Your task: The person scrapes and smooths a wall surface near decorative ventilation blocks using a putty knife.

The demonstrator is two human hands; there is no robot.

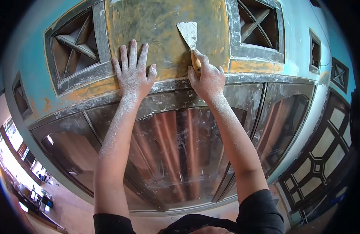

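My right hand (209, 80) is closed round the wooden handle of a putty knife (189, 34), its wide pale blade pointing up against the wall. Flat on the wall panel (160, 23) to the left lies my left hand (134, 75), fingers spread and holding nothing. White dust coats both hands and forearms. The panel between the two vents is patchy, with yellow-orange and dark grey-green areas. Just under my hands runs the scuffed dark top frame (168, 86) of a window.
Square vents with crossed bars sit at left (75, 46) and right (259, 23). Below is a dusty glass window (180, 152) with curtains behind it. A dark panelled door (318, 156) stands at right. Floor (76, 210) and assorted items show far below at left.
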